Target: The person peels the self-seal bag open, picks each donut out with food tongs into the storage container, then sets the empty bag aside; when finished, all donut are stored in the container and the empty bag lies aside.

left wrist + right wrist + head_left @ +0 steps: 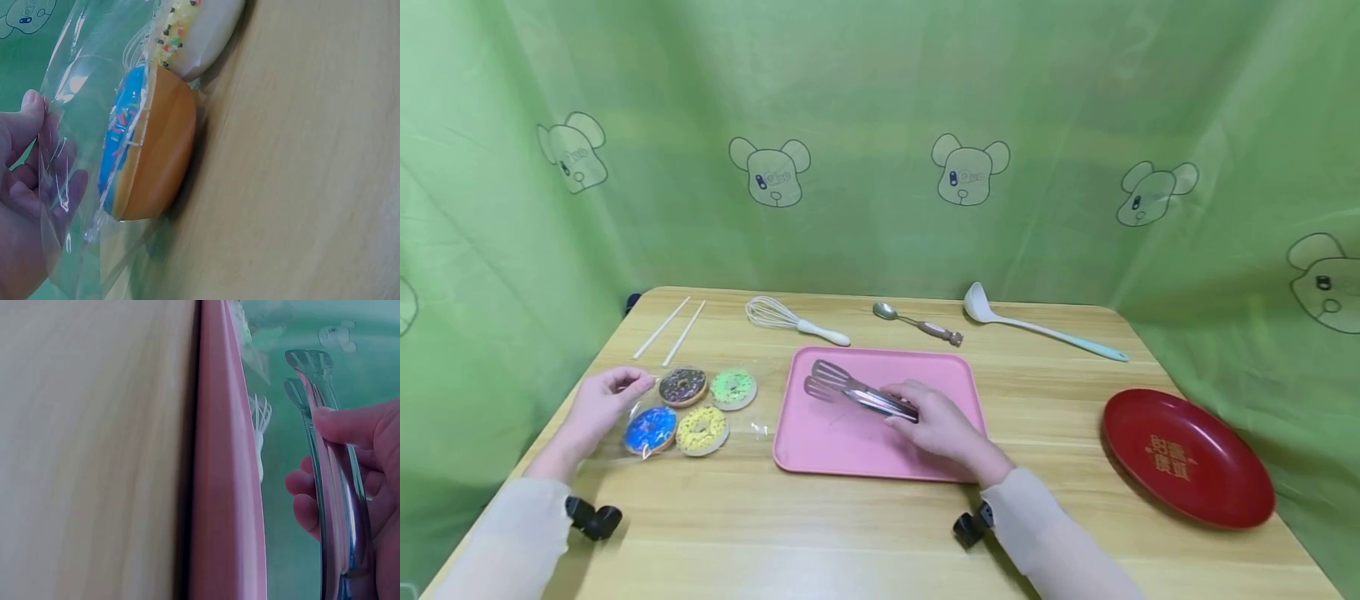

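Lower left of the frame, the left hand point(606, 402) pinches a clear bag point(78, 81) of donuts point(651, 429); lower centre, the right hand point(938, 423) grips tongs point(878, 401) over a pink tray point(831, 450).

Stretched out from eight o'clock through the left forearm point(556, 452), bare beyond the left sleeve point(508, 537) and slanted toward one o'clock. Pinching with the left hand point(602, 404), between eight and nine o'clock; at nine o'clock in the left-wrist view, with the left thumb point(30, 112) raised toward one and the left fingers point(76, 187) bent. Extended from five o'clock through the right forearm point(988, 462), bare past the right sleeve point(1056, 537) and angled between ten and eleven. Gripping with the right hand point(938, 421), near five o'clock; at three o'clock in the right-wrist view, with the right thumb point(350, 427) pointing toward nine and the right fingers point(304, 509) curled below it.
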`<state>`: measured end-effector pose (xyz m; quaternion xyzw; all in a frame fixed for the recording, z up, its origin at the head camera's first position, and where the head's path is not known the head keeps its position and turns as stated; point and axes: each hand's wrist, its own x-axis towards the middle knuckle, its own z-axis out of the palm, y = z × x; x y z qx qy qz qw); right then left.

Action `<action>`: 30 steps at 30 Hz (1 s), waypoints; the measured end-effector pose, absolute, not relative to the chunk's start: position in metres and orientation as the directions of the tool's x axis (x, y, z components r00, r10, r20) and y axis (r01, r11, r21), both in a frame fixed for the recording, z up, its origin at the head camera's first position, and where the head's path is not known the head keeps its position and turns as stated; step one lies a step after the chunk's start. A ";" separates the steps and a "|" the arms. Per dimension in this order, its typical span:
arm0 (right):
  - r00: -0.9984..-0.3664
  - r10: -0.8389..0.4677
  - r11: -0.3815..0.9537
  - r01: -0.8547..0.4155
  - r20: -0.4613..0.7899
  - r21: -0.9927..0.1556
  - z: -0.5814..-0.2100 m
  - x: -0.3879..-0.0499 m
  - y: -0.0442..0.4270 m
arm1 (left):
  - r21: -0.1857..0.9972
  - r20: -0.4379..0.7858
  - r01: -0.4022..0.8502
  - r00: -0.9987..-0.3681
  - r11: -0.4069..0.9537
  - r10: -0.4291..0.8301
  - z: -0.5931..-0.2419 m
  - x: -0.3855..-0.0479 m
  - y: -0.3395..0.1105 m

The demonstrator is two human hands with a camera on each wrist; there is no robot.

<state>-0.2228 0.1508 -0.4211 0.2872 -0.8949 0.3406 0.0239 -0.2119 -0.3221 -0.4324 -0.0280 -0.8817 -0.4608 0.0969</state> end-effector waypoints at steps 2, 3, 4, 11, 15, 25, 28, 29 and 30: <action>-0.821 -0.524 0.614 -0.547 0.224 -0.568 -0.421 -0.224 0.141 | 0.812 0.197 0.140 -0.979 0.567 -0.041 -0.432 -0.212 -0.322; -0.813 -0.539 0.617 -0.559 0.220 -0.554 -0.421 -0.225 0.137 | 0.812 0.200 0.141 -0.979 0.566 -0.043 -0.432 -0.212 -0.322; -0.805 -0.553 0.619 -0.570 0.216 -0.540 -0.421 -0.225 0.132 | 0.813 0.201 0.142 -0.978 0.564 -0.045 -0.432 -0.212 -0.322; -0.765 -0.611 0.622 -0.622 0.202 -0.475 -0.421 -0.230 0.107 | 0.821 0.216 0.158 -0.976 0.549 -0.041 -0.431 -0.212 -0.321; -0.744 -0.640 0.631 -0.652 0.194 -0.420 -0.421 -0.232 0.096 | 0.827 0.226 0.167 -0.973 0.537 -0.045 -0.431 -0.213 -0.320; -0.783 -0.612 0.703 -0.603 0.111 -0.377 -0.415 -0.235 0.066 | 0.829 0.238 0.180 -0.970 0.530 -0.042 -0.429 -0.213 -0.321; -0.787 -0.604 0.722 -0.606 0.124 -0.334 -0.416 -0.235 0.059 | 0.819 0.247 0.189 -0.968 0.541 -0.036 -0.429 -0.213 -0.321; -0.786 -0.604 0.726 -0.611 0.132 -0.315 -0.416 -0.235 0.057 | 0.819 0.249 0.192 -0.968 0.541 -0.034 -0.429 -0.213 -0.320; -0.785 -0.603 0.731 -0.614 0.139 -0.296 -0.416 -0.234 0.055 | 0.817 0.253 0.194 -0.967 0.543 -0.034 -0.428 -0.213 -0.320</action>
